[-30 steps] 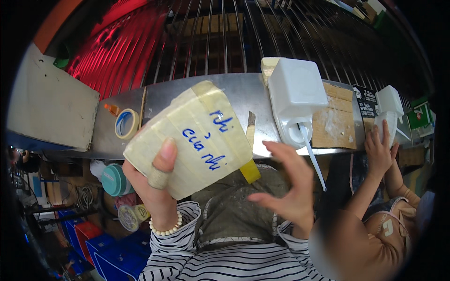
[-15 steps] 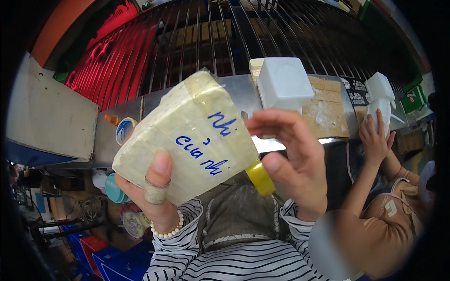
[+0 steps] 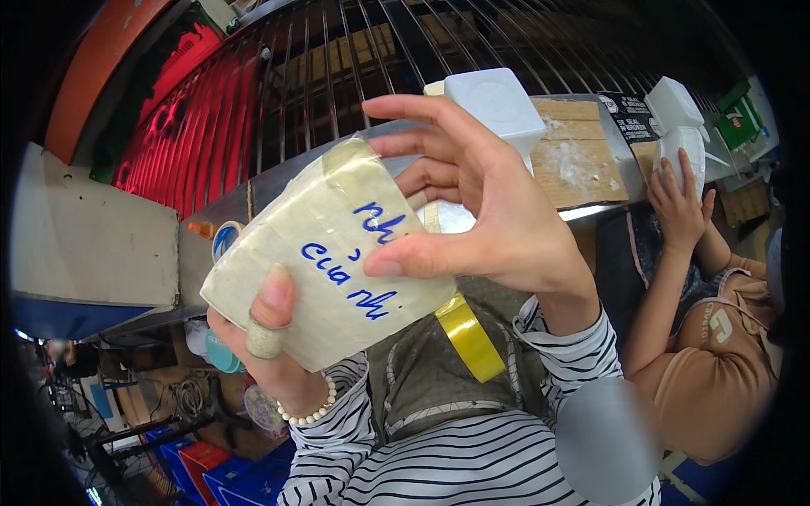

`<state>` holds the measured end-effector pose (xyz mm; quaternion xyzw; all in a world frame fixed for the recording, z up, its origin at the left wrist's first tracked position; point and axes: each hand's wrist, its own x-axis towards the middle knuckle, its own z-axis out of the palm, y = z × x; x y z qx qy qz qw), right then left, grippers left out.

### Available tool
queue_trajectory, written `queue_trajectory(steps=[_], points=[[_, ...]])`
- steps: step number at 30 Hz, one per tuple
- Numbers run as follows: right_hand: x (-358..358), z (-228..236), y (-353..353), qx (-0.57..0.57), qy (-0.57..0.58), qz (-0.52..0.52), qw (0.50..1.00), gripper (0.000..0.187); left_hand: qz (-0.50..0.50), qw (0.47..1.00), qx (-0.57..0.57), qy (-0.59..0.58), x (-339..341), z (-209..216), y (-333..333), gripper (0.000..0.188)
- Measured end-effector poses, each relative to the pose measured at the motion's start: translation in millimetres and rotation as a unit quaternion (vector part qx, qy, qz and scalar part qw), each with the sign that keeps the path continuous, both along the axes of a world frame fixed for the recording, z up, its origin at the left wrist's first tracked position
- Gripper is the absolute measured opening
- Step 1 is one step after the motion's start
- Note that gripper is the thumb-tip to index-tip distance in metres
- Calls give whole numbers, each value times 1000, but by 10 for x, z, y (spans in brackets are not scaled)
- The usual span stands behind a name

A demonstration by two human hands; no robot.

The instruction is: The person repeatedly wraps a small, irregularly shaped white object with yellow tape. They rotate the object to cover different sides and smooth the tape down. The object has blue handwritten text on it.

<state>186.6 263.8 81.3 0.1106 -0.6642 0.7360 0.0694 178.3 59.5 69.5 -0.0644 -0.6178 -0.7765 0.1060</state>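
A cream tape-covered block (image 3: 329, 295) with blue handwriting on its face is tilted up in front of my chest. My left hand (image 3: 283, 367) holds it at the lower left corner, its thumb on the face and its fingers underneath. A pale wrap circles that thumb. At the upper right edge of the block, my right hand (image 3: 498, 202) is spread, with the thumb across the face and the fingers beyond the edge; whether it touches is unclear. Bright yellow tape (image 3: 472, 341) shows below the lower right edge, over my lap.
Beyond the block, a white box-shaped piece (image 3: 498, 105) stands by a cardboard sheet (image 3: 578, 156) on the metal bench. A blue-lined tape roll (image 3: 226, 239) lies left. At right, a co-worker's hand (image 3: 679, 207) rests on a white piece. Metal bars (image 3: 346, 59) span the back.
My right hand has moved up and left, from beside the block's right edge to over its upper right part. The block has shifted slightly left. More of the yellow tape shows.
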Motion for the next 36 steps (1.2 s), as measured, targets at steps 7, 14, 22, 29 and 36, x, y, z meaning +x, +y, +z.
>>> queue_trajectory(steps=[7, 14, 22, 29, 36], points=[[26, -181, 14, -28, 42, 46, 998, 110, -11, 998, 29, -61, 5, 6, -54, 58], [4, -334, 16, -24, 82, 118, 989, 120, -9, 997, 21, -78, 13, 2, -99, 58], [32, -383, -77, -92, 95, 149, 980, 124, 59, 992, 63, -93, -9, 17, -47, 56], [-86, -444, -67, -21, 68, 152, 986, 129, 47, 997, 8, -66, -24, -127, -168, 55], [336, -605, 146, 74, 19, 36, 996, 132, 2, 997, -60, -51, 78, -321, -254, 65]])
